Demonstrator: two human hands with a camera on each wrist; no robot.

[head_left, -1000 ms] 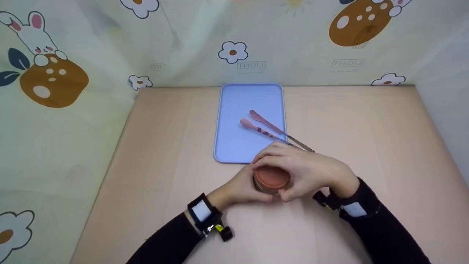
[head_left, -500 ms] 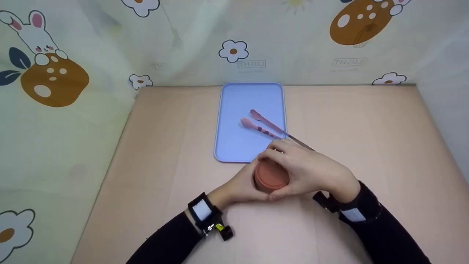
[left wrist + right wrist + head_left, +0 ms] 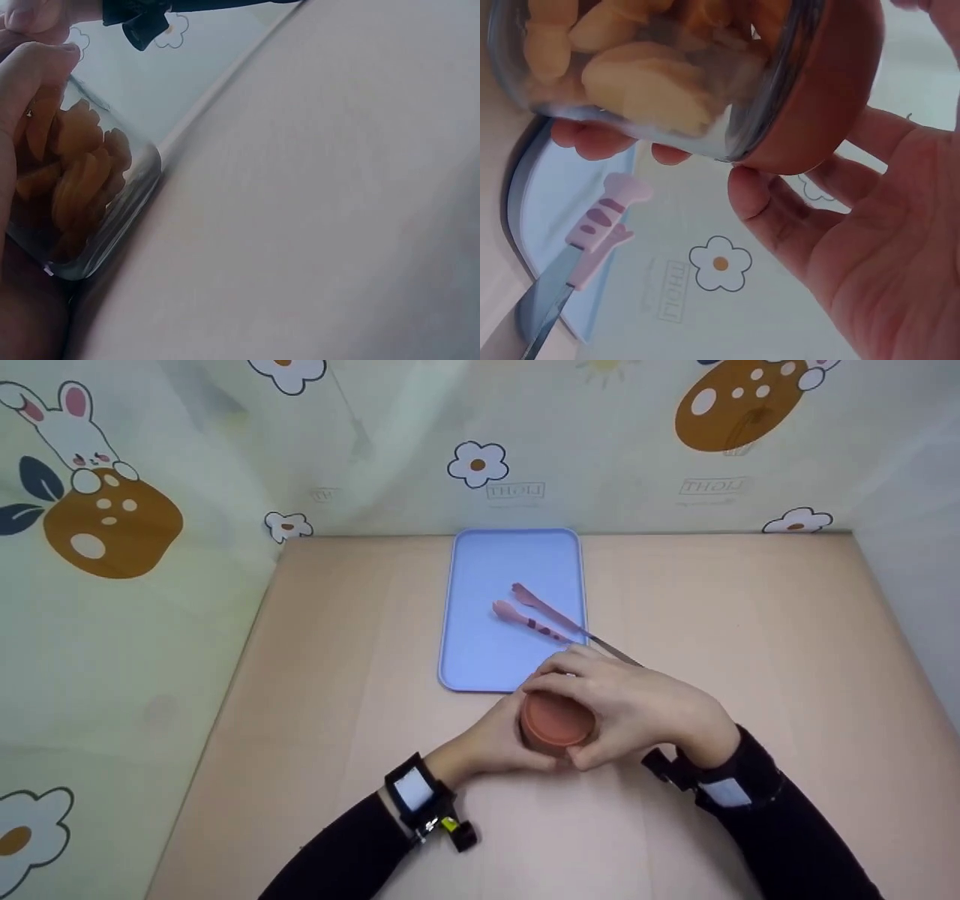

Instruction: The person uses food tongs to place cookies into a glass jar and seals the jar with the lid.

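from the head view, a jar [image 3: 556,725] stands on the desk [image 3: 315,675] just in front of a blue tray [image 3: 495,570] with tongs [image 3: 551,621], the left hand [image 3: 499,739] curled round its side to steady it while the right hand [image 3: 626,709] cups the brown lid [image 3: 556,718] from above. the left wrist view shows the glass jar [image 3: 86,202] full of orange pieces with fingers [image 3: 26,90] wrapped against it. the right wrist view shows the fingers [image 3: 780,214] clasping the lid's [image 3: 821,90] rim, a grip that suits turning it.

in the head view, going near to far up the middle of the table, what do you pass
jar gripped by the left hand and right hand -> near edge of the blue tray -> pink tongs lying on the tray -> patterned back wall
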